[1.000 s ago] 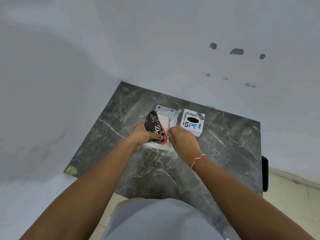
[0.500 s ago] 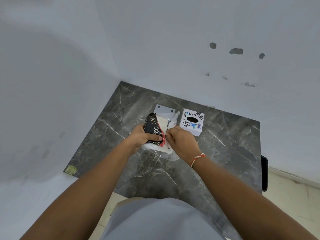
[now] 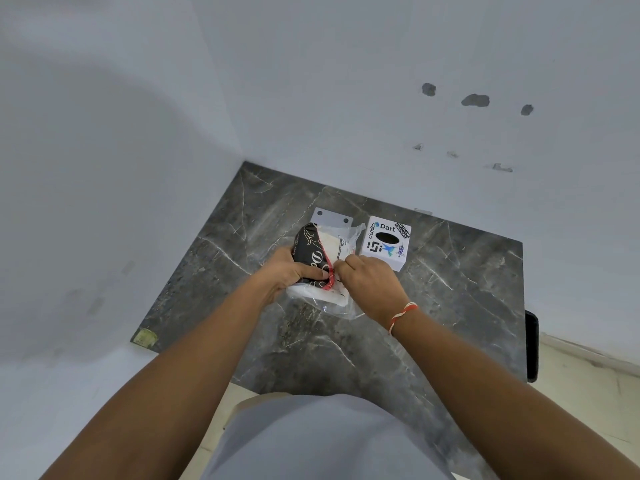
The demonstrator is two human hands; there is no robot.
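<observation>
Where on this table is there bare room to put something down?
The table is bare from the white box out to its right edge, and from the black pack out to its left edge. Crowded at back middle: pack, box and white plate cluster there.

Black pack, gold lettering, red edge, tilted, clear wrapper loose around it

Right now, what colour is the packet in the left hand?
The soft black packet has pale lettering and a red edge; head view.
</observation>
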